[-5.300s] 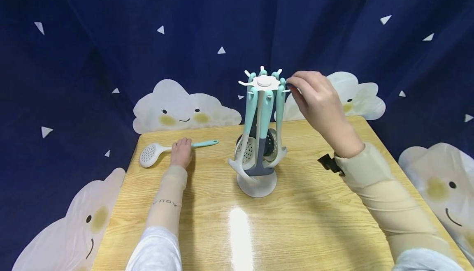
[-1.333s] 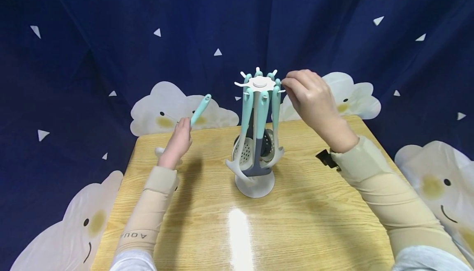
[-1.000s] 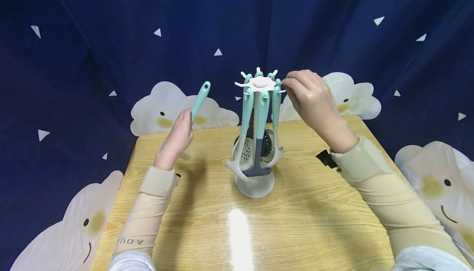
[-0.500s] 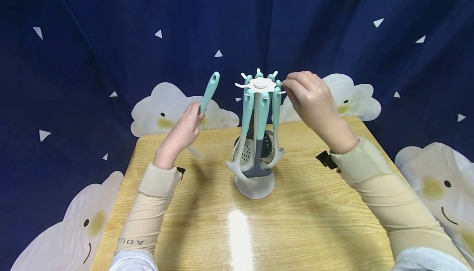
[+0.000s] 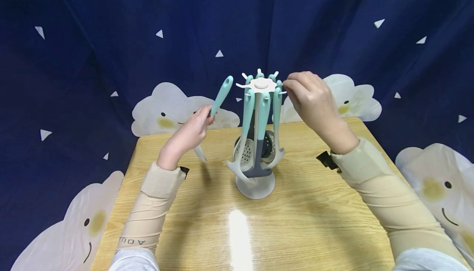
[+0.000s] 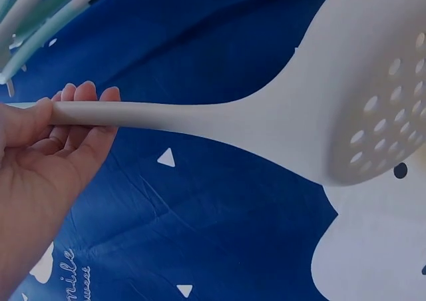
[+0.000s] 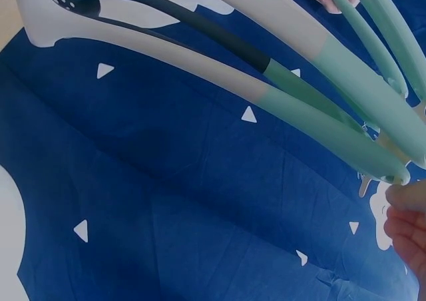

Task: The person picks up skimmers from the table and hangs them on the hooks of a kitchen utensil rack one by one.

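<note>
My left hand [image 5: 190, 131] grips a skimmer [image 6: 286, 118] by its handle, in the air left of a white utensil stand [image 5: 255, 188]. The handle's mint end [image 5: 222, 94] tilts up toward the stand, and the left wrist view shows its pale, perforated bowl. Mint-handled utensils hang around the stand's top, among them a slotted spoon [image 5: 245, 154] and a dark grey turner [image 5: 260, 156]. One bare hook [image 5: 242, 85] sticks out on the left. At the top right, my right hand [image 5: 311, 102] pinches a hook of the stand, beside a hanging handle [image 7: 333, 131].
The stand rises from the middle of a wooden table [image 5: 314, 205]. Behind the table hangs a dark blue curtain [image 5: 185, 24] with white triangles and clouds [image 5: 177, 110].
The left hand has lifted the skimmer off the table, turned its handle upward and carried it right, closer to the stand. The right hand has stayed at the hook.
</note>
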Available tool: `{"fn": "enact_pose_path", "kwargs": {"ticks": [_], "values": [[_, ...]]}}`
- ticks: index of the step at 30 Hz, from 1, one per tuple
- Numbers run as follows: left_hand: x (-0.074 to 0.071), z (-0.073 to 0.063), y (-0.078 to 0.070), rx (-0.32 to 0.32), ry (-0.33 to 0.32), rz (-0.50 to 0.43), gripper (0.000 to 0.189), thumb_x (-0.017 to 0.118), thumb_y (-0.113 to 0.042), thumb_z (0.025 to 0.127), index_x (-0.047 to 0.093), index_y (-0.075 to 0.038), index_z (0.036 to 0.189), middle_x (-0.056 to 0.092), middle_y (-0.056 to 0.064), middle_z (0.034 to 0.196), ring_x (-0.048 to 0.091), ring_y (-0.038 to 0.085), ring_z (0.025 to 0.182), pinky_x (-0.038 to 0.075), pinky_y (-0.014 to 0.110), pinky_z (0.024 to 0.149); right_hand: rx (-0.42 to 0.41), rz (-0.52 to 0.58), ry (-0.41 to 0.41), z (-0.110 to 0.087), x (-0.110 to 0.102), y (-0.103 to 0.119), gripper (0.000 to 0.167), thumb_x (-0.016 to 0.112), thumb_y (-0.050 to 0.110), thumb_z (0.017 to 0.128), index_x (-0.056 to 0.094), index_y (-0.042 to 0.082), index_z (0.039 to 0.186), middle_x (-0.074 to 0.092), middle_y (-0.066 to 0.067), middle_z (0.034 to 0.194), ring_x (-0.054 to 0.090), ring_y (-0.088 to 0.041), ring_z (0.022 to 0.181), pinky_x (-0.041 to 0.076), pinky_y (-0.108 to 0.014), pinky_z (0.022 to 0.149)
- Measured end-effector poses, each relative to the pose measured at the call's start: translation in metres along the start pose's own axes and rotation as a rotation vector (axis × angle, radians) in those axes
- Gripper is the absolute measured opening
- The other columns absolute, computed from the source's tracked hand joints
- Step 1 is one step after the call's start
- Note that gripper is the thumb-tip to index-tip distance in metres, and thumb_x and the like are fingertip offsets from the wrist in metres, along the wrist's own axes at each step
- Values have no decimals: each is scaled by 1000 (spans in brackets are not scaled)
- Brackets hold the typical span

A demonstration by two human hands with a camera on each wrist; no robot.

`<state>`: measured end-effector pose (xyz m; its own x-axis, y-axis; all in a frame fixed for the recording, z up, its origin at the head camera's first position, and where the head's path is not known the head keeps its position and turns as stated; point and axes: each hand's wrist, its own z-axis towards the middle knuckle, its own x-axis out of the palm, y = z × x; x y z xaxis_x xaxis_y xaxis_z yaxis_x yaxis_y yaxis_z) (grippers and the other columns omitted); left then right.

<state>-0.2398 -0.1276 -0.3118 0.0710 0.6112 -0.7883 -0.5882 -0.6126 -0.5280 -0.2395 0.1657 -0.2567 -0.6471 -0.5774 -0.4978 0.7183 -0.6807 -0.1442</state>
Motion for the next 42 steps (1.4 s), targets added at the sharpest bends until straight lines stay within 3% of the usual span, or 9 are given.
{"fn": "enact_pose_path", "kwargs": {"ticks": [8, 17, 27, 42], "values": [[2, 2, -4, 38, 23, -17, 6, 35, 3, 95, 40, 2, 99, 41, 11, 87, 43, 24, 80, 39, 35, 71, 3, 0, 0, 0, 0, 0, 6, 58, -9, 82, 62, -8, 86, 61, -18, 87, 56, -32, 79, 48, -40, 68], [5, 4, -4, 82, 11, -48, 9, 39, 1, 95, 44, 3, 102, 47, 12, 85, 48, 28, 78, 40, 34, 69, 2, -1, -6, 0, 0, 0, 6, 59, -10, 81, 62, -8, 85, 61, -17, 87, 56, -31, 79, 48, -40, 68], [9, 7, -5, 145, 29, -79, 7, 38, 3, 94, 44, 2, 99, 46, 10, 82, 45, 22, 75, 39, 32, 67, 0, -2, -1, 0, 0, 0, 5, 59, -9, 82, 62, -8, 85, 61, -18, 87, 56, -32, 79, 48, -40, 68], [12, 13, 1, 130, 120, -241, 13, 36, 7, 93, 46, 3, 101, 45, 11, 79, 45, 26, 75, 38, 33, 69, 0, -5, 11, 0, -1, 0, 6, 58, -9, 82, 62, -8, 86, 61, -18, 88, 56, -32, 80, 48, -40, 69]]}}
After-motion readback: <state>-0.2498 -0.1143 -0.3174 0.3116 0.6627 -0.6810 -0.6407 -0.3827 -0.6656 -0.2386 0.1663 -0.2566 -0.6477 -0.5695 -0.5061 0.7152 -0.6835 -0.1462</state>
